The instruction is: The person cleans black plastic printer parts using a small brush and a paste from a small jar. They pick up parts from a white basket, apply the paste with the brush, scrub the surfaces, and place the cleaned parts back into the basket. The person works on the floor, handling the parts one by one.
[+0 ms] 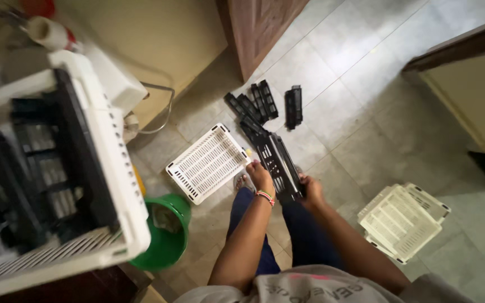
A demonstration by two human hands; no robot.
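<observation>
I stand on a tiled floor and hold a stack of black slotted plastic panels (276, 159) in front of me. My left hand (260, 175) grips the stack's near left edge; a beaded band is on that wrist. At the near right end, my right hand (310, 191) closes around the stack. Several more black panels (252, 105) lie on the floor beyond, with a single one (293, 106) off to their right. A white slotted tray (208, 162) lies flat on the floor just left of my left hand.
A white and black shelf rack (94, 163) stands close at the left. A green bucket (166, 230) sits below it. White trays are stacked (402, 220) on the floor at the right. A wooden door (256, 25) and cream walls border the floor.
</observation>
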